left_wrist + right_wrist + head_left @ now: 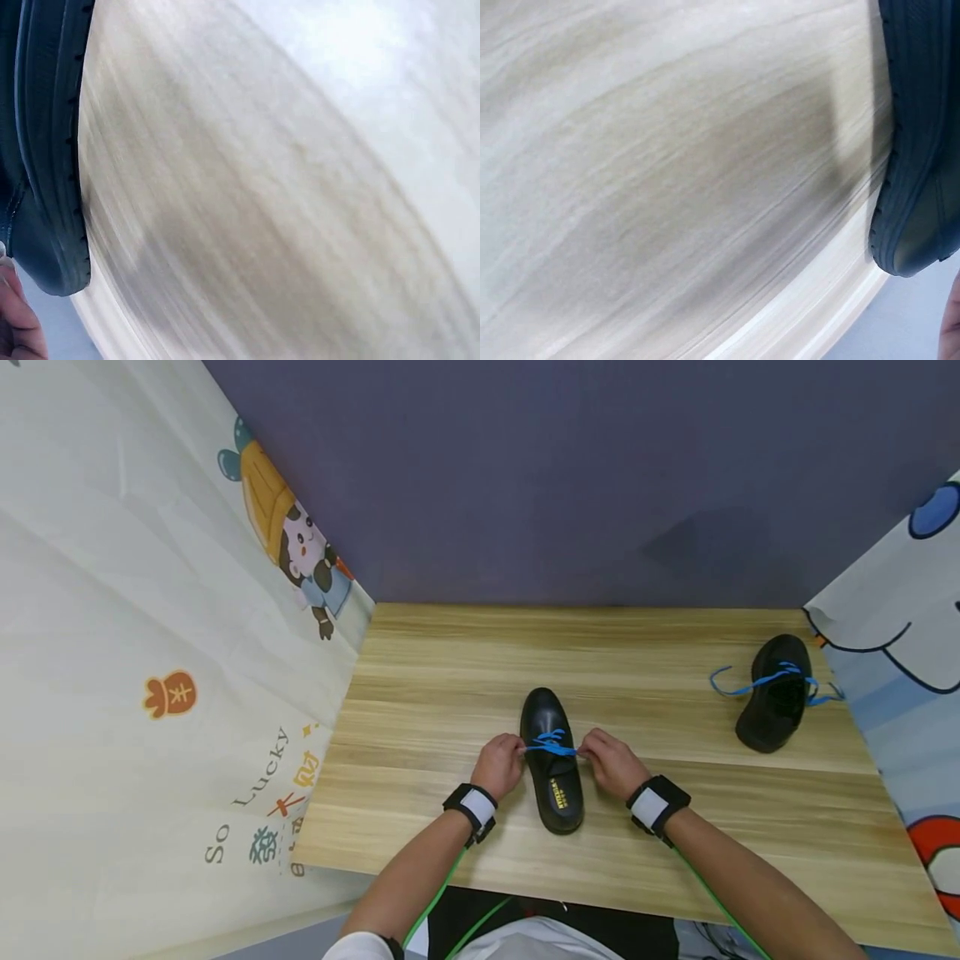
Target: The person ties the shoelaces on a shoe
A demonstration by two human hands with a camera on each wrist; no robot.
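Knot-tightening step, I judge — my left hand (498,765) at 9 o'clock and right hand (612,763) at 3 o'clock each pinch the blue lace (552,743) over the black shoe (553,770); next, an even outward pull.

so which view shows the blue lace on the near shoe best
The head view: the blue lace lies across the black shoe, the left hand and right hand each pinching an end. Both wrist views miss the lace, showing only the shoe's ribbed sole edge and blurred wooden table.

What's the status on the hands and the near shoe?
Left hand and right hand pinch blue lace on near black shoe. Second shoe apart, far right. Nothing blocking.
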